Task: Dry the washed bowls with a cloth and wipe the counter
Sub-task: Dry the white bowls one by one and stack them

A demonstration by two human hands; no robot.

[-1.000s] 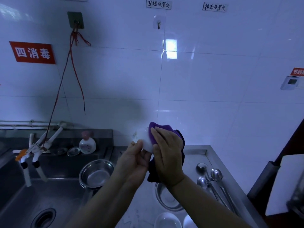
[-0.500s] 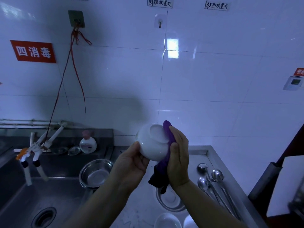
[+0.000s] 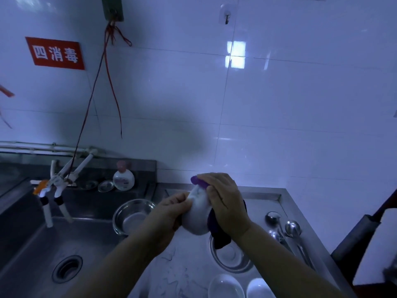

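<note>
Since a moment ago my right hand (image 3: 225, 203) has slid back over the top of the white bowl (image 3: 197, 214), and both hands have dropped lower, toward the counter (image 3: 184, 272). My left hand (image 3: 171, 211) grips the bowl from the left, fingers curled against its side. My right hand presses the purple cloth (image 3: 216, 227) onto the bowl's right side, fingers bent over the fabric; a purple fold pokes out above my fingers and a dark tail hangs below my wrist.

Directly under the bowl a metal dish (image 3: 231, 258) sits on the counter, the cloth's tail dangling over it. Nearer me than the bowl, two more white bowls (image 3: 225, 287) rest at the counter's front edge. Right of the bowl lie several metal ladles (image 3: 287, 231). Left of the bowl a steel basin (image 3: 132, 216) stands at the rim of the sink (image 3: 43, 244), with a soap bottle (image 3: 123, 177) behind it.
</note>
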